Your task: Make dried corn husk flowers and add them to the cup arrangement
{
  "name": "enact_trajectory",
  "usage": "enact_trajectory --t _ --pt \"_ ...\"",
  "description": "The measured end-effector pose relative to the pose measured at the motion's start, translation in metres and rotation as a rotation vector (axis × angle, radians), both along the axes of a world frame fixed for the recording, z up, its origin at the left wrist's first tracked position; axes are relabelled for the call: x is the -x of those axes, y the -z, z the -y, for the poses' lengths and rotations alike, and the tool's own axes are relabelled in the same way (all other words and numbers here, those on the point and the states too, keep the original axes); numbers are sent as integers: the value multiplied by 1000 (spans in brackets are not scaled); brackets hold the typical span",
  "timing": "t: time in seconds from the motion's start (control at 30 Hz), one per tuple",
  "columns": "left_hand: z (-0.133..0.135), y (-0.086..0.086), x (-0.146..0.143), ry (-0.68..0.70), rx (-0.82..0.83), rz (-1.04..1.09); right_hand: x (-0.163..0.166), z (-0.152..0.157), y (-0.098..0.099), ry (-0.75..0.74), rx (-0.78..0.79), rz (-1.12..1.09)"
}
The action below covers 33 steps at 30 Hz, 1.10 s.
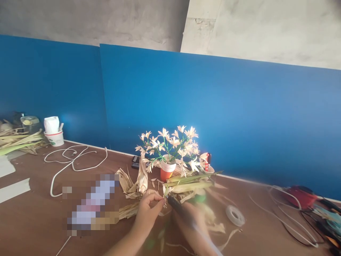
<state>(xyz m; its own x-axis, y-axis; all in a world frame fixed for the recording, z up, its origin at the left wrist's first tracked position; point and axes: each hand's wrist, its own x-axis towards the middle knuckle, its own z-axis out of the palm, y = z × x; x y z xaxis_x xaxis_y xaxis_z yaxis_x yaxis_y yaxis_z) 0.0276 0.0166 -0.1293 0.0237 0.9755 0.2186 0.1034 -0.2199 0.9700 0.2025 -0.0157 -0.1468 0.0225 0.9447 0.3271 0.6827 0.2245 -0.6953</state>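
Note:
My left hand (149,207) is closed, with thumb and forefinger pinching a small pale flower (166,191) with a bit of green. My right hand (192,222), partly blurred, is wrapped round a black tool (178,207) with a narrow nose; its exact kind is not clear. The tool's tip points at the flower, close to my left fingertips. Just beyond my hands stands a red and white paper cup (167,172) holding a bunch of pale husk-like flowers (174,142) on green stems. Green and dried husks (190,186) lie between the cup and my hands.
A roll of clear tape (235,215) lies at right. Farther right are a red object (300,196) and cables. A white cord (71,161) loops over the table at left, near a white cup (54,138). A blue panel (213,110) rises behind the table.

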Motion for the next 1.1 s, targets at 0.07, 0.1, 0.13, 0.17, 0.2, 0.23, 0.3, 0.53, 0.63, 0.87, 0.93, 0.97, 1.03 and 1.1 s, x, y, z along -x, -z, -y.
enact_trajectory --t 0.07,0.1,0.13,0.17,0.2,0.23,0.3,0.53,0.63,0.87,0.93,0.97,1.03,1.1 --pt "0 0 0 -2 5 6 0 -1 1 7 -15 18" --pt "0 -1 0 -2 8 13 0 -2 2 6 -24 24" --pt "1 -1 0 -1 10 20 0 -3 2 8 -32 26" --pt "1 -1 0 -1 8 27 0 -3 3 10 -34 26" --pt "1 -1 0 -2 3 31 0 -4 3 19 -34 26" --pt "1 -2 0 -4 -3 31 1 -4 3 31 -33 25" --pt "2 -3 0 -6 -10 24 2 -3 1 55 -23 30" --pt "2 -2 0 19 42 49 4 1 -6 55 26 49" --pt "2 -1 -1 16 27 40 3 0 -5 64 24 61" --pt "2 -1 0 9 28 24 4 2 -5 58 6 117" --pt "3 -2 0 19 47 37 3 2 -6 52 3 83" --pt "3 -2 1 27 58 49 3 2 -6 50 1 65" --pt "3 -3 1 34 66 70 3 1 -6 58 0 35" --pt "3 -2 1 28 52 65 3 1 -6 67 10 25"
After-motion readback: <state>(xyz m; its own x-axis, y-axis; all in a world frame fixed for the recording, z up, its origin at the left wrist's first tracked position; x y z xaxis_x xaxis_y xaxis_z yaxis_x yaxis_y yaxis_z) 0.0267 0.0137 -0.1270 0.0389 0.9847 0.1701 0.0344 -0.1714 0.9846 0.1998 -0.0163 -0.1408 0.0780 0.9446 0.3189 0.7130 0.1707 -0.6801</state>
